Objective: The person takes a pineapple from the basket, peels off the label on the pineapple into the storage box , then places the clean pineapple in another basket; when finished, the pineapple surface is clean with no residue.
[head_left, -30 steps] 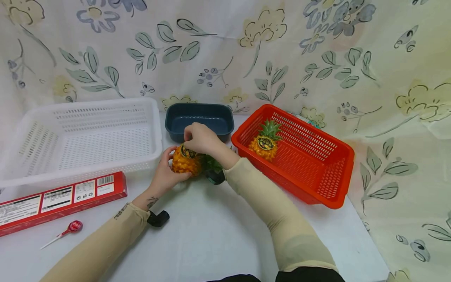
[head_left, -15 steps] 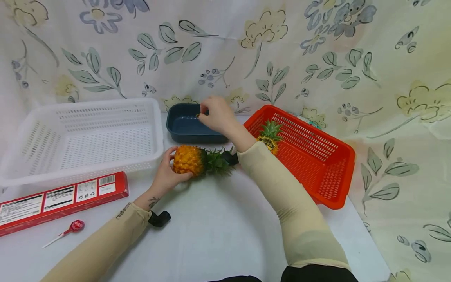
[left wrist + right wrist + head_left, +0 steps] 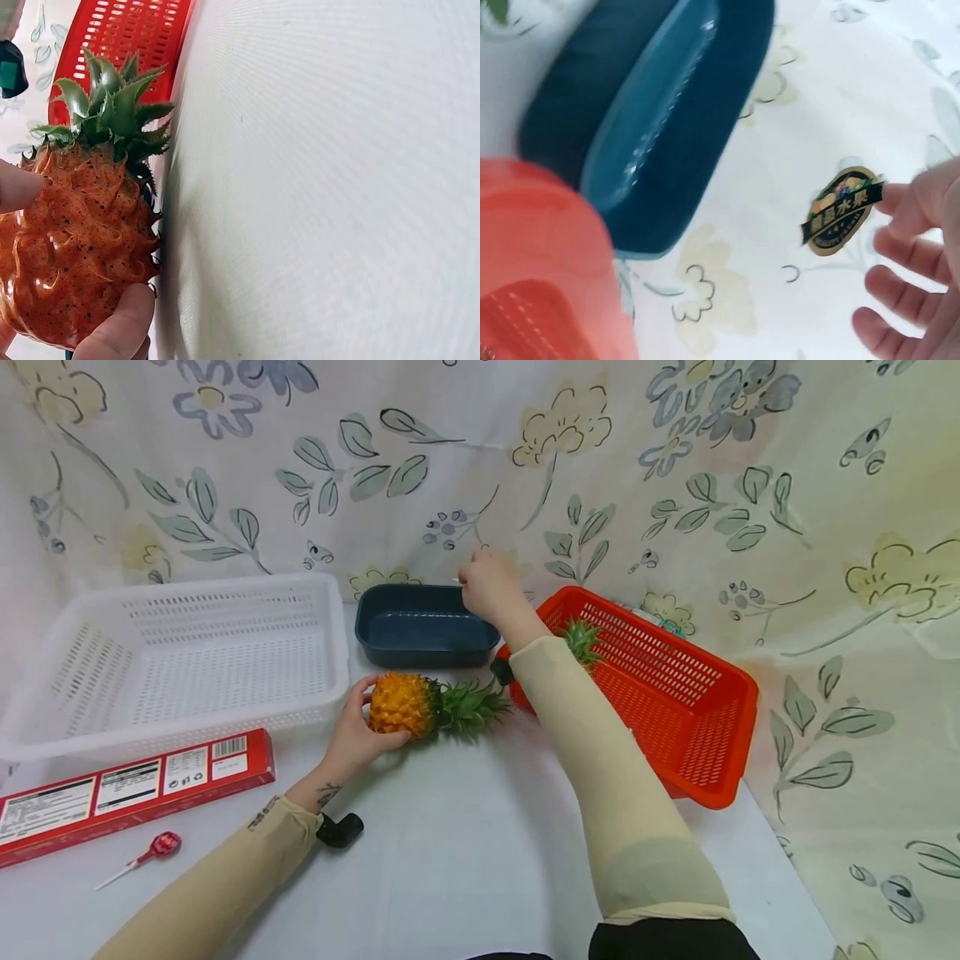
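An orange pineapple (image 3: 400, 703) with a green leafy crown lies on its side on the white table. My left hand (image 3: 354, 739) grips its base, with the thumb on the near side and fingers on the far side. The left wrist view shows the spiky skin of the pineapple (image 3: 75, 240) between those fingers. My right hand (image 3: 493, 587) is raised over the right end of the dark blue basin (image 3: 427, 658). In the right wrist view, its thumb and finger pinch a black and gold oval sticker (image 3: 841, 211) by one edge.
A red basket (image 3: 675, 718) at the right holds another pineapple (image 3: 581, 642), partly hidden by my right arm. At the left are a white basket (image 3: 225, 664), a long red box (image 3: 142, 793) and a red lollipop (image 3: 163, 845). A floral cloth (image 3: 480, 468) hangs behind.
The sticker has come off the pineapple in my right hand, which has moved up and right, away from the fruit to above the basin. My left hand has stayed on the pineapple.
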Available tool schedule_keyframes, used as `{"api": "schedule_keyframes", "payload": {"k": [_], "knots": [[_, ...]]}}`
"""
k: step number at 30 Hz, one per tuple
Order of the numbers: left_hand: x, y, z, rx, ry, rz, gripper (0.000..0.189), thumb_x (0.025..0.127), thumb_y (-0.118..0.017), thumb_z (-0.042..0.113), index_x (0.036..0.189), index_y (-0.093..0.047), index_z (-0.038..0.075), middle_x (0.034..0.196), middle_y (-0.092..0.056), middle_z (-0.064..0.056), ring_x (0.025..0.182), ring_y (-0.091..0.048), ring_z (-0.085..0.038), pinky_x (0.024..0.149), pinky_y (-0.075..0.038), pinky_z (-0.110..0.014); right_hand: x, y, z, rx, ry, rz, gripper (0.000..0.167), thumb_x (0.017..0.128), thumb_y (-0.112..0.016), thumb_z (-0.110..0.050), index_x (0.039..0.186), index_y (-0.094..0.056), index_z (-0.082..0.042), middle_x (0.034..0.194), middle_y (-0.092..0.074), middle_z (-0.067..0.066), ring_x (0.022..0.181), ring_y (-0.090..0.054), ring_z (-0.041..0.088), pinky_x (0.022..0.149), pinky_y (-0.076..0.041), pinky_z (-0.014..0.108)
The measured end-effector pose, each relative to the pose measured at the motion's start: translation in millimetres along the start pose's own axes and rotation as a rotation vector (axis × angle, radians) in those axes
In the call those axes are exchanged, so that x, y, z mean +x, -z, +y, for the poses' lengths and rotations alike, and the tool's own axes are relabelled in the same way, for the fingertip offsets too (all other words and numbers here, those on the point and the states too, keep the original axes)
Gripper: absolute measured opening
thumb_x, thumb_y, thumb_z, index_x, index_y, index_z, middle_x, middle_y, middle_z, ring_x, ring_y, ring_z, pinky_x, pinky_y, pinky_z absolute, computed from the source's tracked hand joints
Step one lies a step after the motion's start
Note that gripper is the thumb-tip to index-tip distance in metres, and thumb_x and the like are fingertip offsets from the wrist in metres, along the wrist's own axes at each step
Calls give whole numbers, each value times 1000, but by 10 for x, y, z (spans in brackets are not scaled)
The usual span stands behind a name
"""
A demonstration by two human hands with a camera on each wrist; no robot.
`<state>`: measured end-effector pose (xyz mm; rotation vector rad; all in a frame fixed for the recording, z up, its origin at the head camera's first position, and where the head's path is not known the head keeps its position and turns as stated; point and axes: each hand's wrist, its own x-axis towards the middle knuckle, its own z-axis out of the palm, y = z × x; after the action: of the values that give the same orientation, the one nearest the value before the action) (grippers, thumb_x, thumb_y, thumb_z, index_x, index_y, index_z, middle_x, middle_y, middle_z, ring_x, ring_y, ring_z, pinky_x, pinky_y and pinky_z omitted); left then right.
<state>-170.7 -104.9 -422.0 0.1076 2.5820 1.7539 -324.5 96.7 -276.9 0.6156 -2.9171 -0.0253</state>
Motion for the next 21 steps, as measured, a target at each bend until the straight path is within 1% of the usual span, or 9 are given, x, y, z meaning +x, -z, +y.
{"api": "schedule_keyframes", "payload": {"k": [2,4,7,11,13,16,19,21], "knots": [[-3,-4,-4,3,-1,2,94,71,-79,14,144,-20,16,135,-35,-23,104,-51,-37,87,-45,-48,24,-44,0,-65,4,5,25,93,-47,-15,109,-67,-13,106,-56,9,100,-49,26,88,-42,37],[-4,-7,-7,5,-2,5,93,71,-79,13,144,-20,16,135,-34,-23,105,-50,-37,88,-45,-48,37,-75,-10,-112,-4,16,25,94,-47,-15,108,-67,-15,104,-56,8,99,-50,26,86,-44,37],[-5,-9,-8,2,-3,6,93,71,-79,13,143,-20,16,136,-34,-23,108,-48,-37,89,-44,-49,43,-106,-43,-156,-22,30,23,94,-48,-15,107,-68,-16,104,-56,9,99,-51,27,85,-45,40],[-7,-9,-7,1,-3,5,94,70,-79,13,144,-20,16,136,-34,-22,109,-48,-37,89,-45,-49,52,-147,-95,-197,-43,17,24,95,-48,-17,112,-66,-17,110,-56,10,104,-50,31,87,-44,45],[-9,-7,-5,-6,-2,4,95,70,-80,13,144,-20,17,136,-34,-22,110,-47,-36,89,-45,-49,56,-156,-121,-196,-51,10,25,94,-49,-19,113,-65,-18,112,-56,10,106,-49,32,87,-45,46],[-7,0,-7,-14,-3,1,96,70,-80,13,144,-19,16,136,-33,-23,109,-48,-36,88,-45,-48,55,-152,-153,-174,-59,12,25,92,-50,-20,112,-65,-17,112,-56,10,103,-51,31,83,-47,46],[-8,5,-8,-23,-3,-3,96,70,-80,13,145,-18,17,136,-33,-23,109,-48,-36,87,-45,-48,38,-134,-162,-148,-58,37,26,90,-50,-17,111,-65,-16,109,-58,8,98,-53,29,77,-49,44],[-8,7,-10,-30,-1,-3,96,70,-80,13,144,-19,17,137,-32,-22,109,-48,-36,87,-45,-48,23,-122,-158,-116,-53,68,27,89,-49,-14,109,-67,-16,107,-59,7,95,-55,28,74,-51,42]]}}
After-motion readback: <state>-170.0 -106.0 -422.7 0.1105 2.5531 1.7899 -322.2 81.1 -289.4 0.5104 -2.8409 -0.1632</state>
